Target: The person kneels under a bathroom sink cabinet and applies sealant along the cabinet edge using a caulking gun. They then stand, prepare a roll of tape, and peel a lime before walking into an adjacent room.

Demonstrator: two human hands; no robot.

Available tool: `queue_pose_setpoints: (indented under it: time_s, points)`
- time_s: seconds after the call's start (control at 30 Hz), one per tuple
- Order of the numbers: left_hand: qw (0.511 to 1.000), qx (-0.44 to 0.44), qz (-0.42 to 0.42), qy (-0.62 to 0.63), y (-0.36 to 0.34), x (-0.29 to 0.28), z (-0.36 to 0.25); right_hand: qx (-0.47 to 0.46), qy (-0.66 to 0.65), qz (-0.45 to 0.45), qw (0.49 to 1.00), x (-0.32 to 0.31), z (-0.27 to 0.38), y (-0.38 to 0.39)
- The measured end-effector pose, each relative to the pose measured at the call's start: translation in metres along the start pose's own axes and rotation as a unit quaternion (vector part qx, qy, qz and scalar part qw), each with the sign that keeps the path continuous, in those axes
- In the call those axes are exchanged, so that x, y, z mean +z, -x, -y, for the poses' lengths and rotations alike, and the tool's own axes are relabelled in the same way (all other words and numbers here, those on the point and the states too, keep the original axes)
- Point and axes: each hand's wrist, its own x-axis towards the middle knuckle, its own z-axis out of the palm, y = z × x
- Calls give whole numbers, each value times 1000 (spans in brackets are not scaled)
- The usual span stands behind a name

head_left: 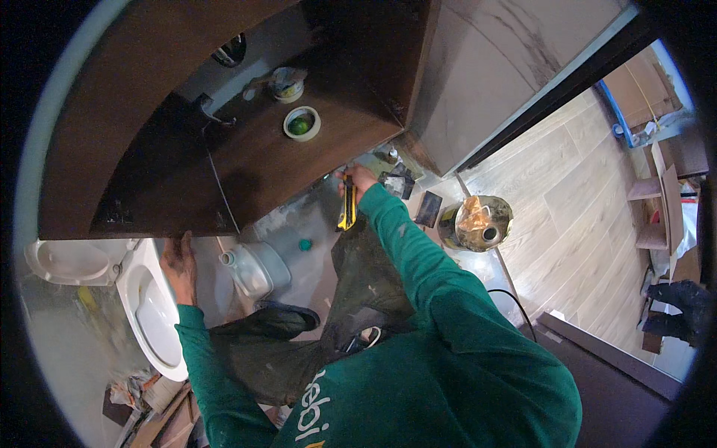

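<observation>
Green sleeves are worn on both arms. The right forearm is run from lower right up to frame centre; the right hand is closed, fingers curled around the upper part of a yellow-and-black utility knife. The left forearm is raised from the lower edge; the left hand is set at the lower edge of a dark brown cabinet, left of centre, fingers pointed up. Whether anything is pinched by its partly hidden fingertips cannot be told.

The knife is located just above frame centre, long axis near vertical, one end pointed down toward the dark trousers. The blade cannot be made out.

A translucent jug and green cap are seen left of the knees; floor below the knife is blocked by a trouser leg. A white toilet is placed at left, close to the left hand. A tape roll is set on the cabinet, a bucket at right, beyond the right sleeve.
</observation>
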Motion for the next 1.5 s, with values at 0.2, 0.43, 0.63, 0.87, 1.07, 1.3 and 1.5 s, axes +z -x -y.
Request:
queue_pose_setpoints:
  time_s: [0.2, 0.43, 0.63, 0.87, 1.07, 1.3, 1.5]
  points:
    - [999, -29, 15, -35, 1, -6, -7, 4, 34, 7, 999, 4, 6, -2]
    - [983, -64, 31, -170, 22, -8, 36, 4, 49, 53, 997, -10, 8, 5]
    - [887, -201, 196, -368, 74, 13, 90, -3, 20, 7, 1000, -2, -6, 0]
    - [925, -112, 191, -308, 107, 55, 149, 7, 46, -5, 999, 12, -10, -14]
    - [917, -376, 124, 49, 101, 61, 161, 15, -19, -15, 1000, 16, -43, -9]
    - [929, -345, -82, 109, 101, 81, 179, -31, -135, -24, 990, -70, -44, 37]
    - [897, -344, -143, 237, 73, 95, 203, -131, -125, -65, 981, -64, -33, 75]
